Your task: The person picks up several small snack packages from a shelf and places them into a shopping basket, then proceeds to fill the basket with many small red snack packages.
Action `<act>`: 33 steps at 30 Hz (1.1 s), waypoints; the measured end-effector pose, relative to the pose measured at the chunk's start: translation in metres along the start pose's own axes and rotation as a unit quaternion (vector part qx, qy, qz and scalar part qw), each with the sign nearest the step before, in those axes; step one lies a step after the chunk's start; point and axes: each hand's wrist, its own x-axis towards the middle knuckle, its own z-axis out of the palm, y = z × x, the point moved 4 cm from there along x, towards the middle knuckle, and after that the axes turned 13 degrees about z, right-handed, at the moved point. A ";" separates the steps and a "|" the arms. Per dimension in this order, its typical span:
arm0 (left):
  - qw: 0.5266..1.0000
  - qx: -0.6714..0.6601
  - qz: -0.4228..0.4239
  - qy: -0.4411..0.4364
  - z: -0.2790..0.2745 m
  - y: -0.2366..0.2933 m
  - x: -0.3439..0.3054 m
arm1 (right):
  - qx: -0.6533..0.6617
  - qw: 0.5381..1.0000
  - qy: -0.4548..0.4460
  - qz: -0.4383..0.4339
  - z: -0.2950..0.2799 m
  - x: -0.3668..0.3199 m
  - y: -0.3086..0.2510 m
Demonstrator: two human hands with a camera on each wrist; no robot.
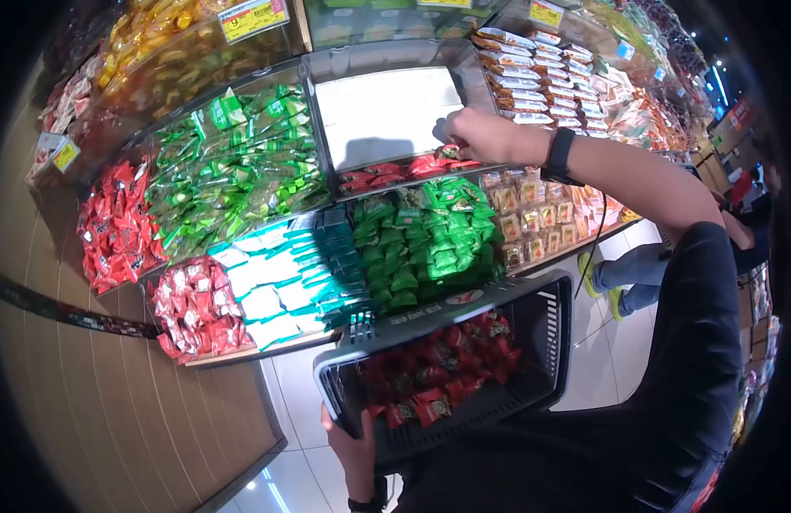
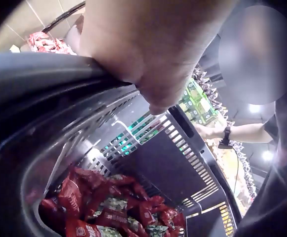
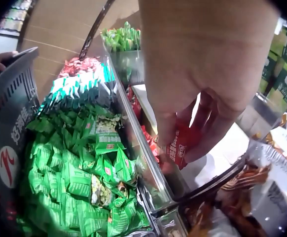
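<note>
My right hand (image 1: 491,137) reaches into a clear-walled shop bin (image 1: 387,103) with a white base. In the right wrist view its fingers pinch a small red snack packet (image 3: 180,145). Several more red packets (image 1: 383,177) lie along the bin's front wall. My left hand (image 1: 351,440) grips the rim of a dark grey shopping basket (image 1: 327,376) low in front of my body. A heap of red packets (image 2: 109,207) with a green printed picture fills the basket's bottom. The left fingers are partly hidden behind the wrist and rim in the left wrist view.
Green packets (image 1: 425,239) fill the bin in front, with teal packets (image 1: 297,274) to their left. Small boxed snacks (image 1: 537,218) and brown bars (image 1: 532,77) lie to the right. Another person's legs (image 1: 639,274) stand at the right. Clear bin dividers (image 3: 138,133) rise beside my right hand.
</note>
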 end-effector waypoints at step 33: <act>0.986 0.089 0.129 0.063 0.002 0.016 0.000 | 0.282 0.949 -0.048 0.134 0.079 -0.316 -0.118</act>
